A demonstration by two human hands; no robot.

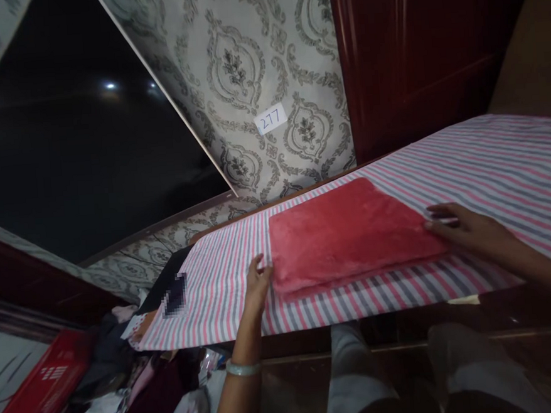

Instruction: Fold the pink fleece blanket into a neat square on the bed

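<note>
A red plush cloth, folded into a flat rectangle with layered edges, lies on a striped pink, grey and white cloth. At its left edge is my left hand, thumb and index finger apart, the thumb close against the plush. My right hand is at the opposite corner, its fingers stretched out with a gap between finger and thumb. The thumb side touches or nearly touches the plush edge. Neither hand visibly grips the fabric. A bracelet circles my left wrist.
A large dark screen stands at the left by the patterned wall. A blurred dark object lies at the striped cloth's left end. Piled clothes and a red basket are at lower left. Red-brown panelling rises behind.
</note>
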